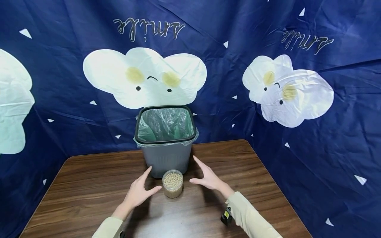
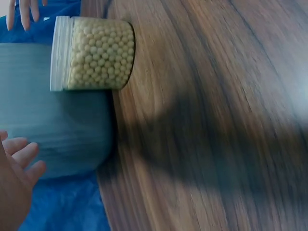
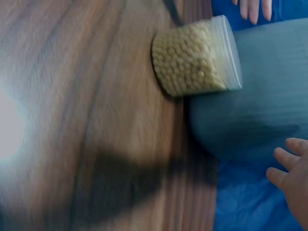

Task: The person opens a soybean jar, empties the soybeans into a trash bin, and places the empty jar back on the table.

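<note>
A clear round jar [image 1: 173,183] full of pale yellow beans, likely soybeans by their look, stands upright on the wooden table, just in front of a grey trash can [image 1: 166,160]. My left hand [image 1: 137,192] is to the left of the jar, thumb and fingers spread apart, holding nothing. On the other side my right hand [image 1: 209,178] hovers with its thumb and fingers likewise spread. Both wrist views show the jar [image 2: 100,54] apart from the fingers, its side see-through and its rim clear.
Lining the trash can is a thin clear plastic bag [image 1: 165,124], folded over its black rim. The brown table [image 1: 98,185] has rounded back corners. Behind and to the right hangs a blue curtain [image 1: 223,82] with white clouds.
</note>
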`<state>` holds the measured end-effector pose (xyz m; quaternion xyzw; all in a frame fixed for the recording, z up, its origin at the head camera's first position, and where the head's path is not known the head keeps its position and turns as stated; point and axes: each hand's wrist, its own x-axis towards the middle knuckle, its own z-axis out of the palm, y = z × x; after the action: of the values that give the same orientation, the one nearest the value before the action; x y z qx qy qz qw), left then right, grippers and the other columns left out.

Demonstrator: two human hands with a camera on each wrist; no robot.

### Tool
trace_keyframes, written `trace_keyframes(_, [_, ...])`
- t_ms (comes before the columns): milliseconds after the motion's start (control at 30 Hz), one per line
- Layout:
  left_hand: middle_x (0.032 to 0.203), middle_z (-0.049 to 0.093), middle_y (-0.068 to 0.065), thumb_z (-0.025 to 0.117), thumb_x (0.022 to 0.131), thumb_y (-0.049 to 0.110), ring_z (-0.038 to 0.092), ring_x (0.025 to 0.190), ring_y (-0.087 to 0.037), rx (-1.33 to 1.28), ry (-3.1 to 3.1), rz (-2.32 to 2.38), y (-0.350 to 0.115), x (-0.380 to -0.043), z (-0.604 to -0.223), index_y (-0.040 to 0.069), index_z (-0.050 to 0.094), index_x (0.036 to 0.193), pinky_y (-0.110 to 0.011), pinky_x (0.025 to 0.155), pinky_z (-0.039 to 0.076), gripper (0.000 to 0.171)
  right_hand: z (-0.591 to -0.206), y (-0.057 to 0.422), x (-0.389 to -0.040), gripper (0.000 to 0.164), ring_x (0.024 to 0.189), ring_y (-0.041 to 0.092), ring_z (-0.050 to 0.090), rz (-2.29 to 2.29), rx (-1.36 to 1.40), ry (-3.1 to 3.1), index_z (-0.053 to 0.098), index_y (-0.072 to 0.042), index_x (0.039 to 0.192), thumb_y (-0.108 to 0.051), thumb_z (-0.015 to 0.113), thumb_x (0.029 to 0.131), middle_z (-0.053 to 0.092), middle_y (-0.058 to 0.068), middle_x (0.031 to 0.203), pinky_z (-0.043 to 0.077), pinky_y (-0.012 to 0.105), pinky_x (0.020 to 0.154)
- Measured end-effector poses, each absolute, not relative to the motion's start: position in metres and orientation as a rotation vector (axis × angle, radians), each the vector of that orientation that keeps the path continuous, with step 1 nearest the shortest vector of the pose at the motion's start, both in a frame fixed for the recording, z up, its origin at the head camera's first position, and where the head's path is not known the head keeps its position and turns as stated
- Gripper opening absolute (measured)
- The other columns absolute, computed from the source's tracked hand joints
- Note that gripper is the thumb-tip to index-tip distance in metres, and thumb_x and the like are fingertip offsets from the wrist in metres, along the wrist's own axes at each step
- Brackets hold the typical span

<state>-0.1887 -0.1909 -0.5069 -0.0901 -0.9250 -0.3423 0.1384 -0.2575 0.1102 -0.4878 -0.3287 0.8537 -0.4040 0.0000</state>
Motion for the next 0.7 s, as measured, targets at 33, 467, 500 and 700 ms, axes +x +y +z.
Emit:
trace_keyframes(33, [0.133,0.045,-0.020,0.072,0.071,0.047,0.048,0.115,-0.039,-0.262,-2.674,-0.996,-0.188,-0.190,-0.507,0.011,0.035,0.140,-0.052,0.089,0.041,0.086,-0.489,0.108,-0.256,0.089,0.132,0.023,0.028,-1.285,-1.042,2.670,0.020,-0.007,0.145,-0.033,0.071,0.076,0.027,0.011,0.147,0.027,0.044,0.105])
trace_keyframes(467, [0.132,0.048,-0.014,0.075,0.065,0.050,0.049,0.116,-0.033,-0.259,-2.695,-1.068,-0.166,-0.198,-0.522,0.009,0.040,0.137,-0.049,0.091,0.041,0.090,-0.525,0.087,-0.245,0.086,0.125,0.030,0.039,-1.486,-0.977,2.563,0.032,0.001,0.138,-0.023,0.078,0.070,0.042,0.024,0.133,0.031,0.048,0.100])
trace_keyframes(500, [0.131,0.049,-0.014,0.075,0.065,0.051,0.049,0.116,-0.032,-0.262,-2.699,-1.065,-0.165,-0.199,-0.523,0.009,0.040,0.137,-0.048,0.091,0.041,0.091,-0.528,0.086,-0.244,0.085,0.124,0.031,0.040,-1.498,-0.964,2.554,0.032,0.001,0.138,-0.023,0.078,0.070,0.043,0.024,0.133,0.032,0.050,0.100])
trace_keyframes(700, [0.125,0.054,-0.015,0.076,0.061,0.054,0.051,0.113,-0.032,-0.292,-2.755,-1.010,-0.162,-0.207,-0.527,0.005,0.039,0.137,-0.048,0.089,0.042,0.098,-0.549,0.074,-0.244,0.087,0.122,0.035,0.042,-1.565,-0.929,2.464,0.034,0.002,0.136,-0.019,0.081,0.066,0.044,0.022,0.133,0.032,0.051,0.099])
